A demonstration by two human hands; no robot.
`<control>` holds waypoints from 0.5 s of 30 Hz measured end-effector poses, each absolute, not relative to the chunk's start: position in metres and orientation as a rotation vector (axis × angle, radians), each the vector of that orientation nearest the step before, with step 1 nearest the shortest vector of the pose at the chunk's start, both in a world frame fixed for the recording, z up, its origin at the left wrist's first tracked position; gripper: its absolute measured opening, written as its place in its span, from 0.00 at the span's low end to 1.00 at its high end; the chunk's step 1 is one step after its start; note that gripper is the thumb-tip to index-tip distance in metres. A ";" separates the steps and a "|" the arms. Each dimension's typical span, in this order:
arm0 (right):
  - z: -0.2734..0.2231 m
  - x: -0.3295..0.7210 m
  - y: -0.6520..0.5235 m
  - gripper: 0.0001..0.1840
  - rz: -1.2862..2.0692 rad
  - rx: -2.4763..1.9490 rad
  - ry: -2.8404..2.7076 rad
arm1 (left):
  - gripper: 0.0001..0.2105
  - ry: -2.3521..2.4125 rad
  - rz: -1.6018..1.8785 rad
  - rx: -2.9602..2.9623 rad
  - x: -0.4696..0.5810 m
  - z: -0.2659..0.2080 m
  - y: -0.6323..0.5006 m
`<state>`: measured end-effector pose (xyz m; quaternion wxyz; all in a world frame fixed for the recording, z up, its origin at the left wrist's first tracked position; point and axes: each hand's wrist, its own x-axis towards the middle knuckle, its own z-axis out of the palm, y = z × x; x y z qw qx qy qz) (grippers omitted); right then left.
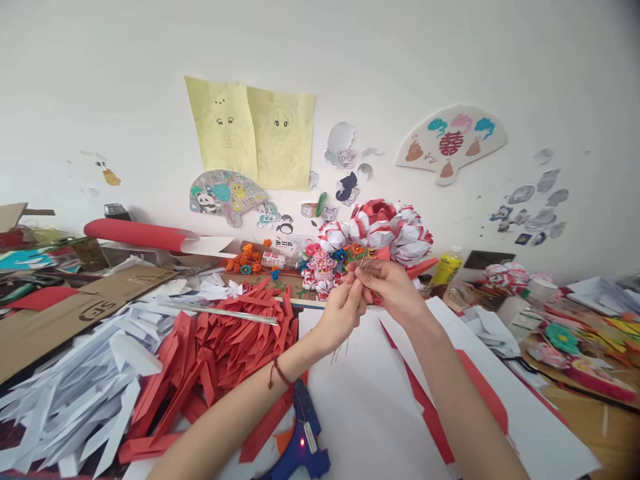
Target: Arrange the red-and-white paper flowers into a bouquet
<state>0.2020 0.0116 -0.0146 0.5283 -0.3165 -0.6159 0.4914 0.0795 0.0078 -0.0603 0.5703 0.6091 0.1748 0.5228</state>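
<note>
My left hand (pixel 343 310) is closed around a bundle of thin wires (pixel 340 350), whose ends poke out below it. Pressed against it, my right hand (pixel 387 283) pinches the upper part of the same wires. Just above both hands are large white paper flowers with red edges (pixel 377 230); whether the wires join them I cannot tell. A blue hot glue gun (pixel 303 437) with a lit red light lies below my left forearm. White sheets of paper (pixel 360 393) cover the table beneath my hands.
Left are piles of folded red paper strips (pixel 240 330) and white paper strips (pixel 85 380), with a bundle of straight wires (pixel 225 312) on top. A red paper roll (pixel 140 233), cardboard (pixel 85 313) and a yellow bottle (pixel 447 267) stand farther back. Craft pieces (pixel 563 338) crowd the right.
</note>
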 end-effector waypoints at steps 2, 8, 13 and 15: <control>-0.017 0.201 0.014 0.18 1.169 -0.764 -1.443 | 0.23 0.466 1.254 1.524 0.080 -0.065 0.011; -0.025 0.199 0.024 0.20 1.115 -0.816 -1.387 | 0.24 0.673 1.149 2.010 0.065 -0.062 0.023; -0.030 0.199 0.032 0.18 0.966 -0.761 -1.368 | 0.16 1.079 1.108 2.138 0.046 -0.044 0.028; -0.036 0.199 0.034 0.17 0.959 -0.791 -1.400 | 0.20 0.986 1.187 2.129 0.041 -0.040 0.029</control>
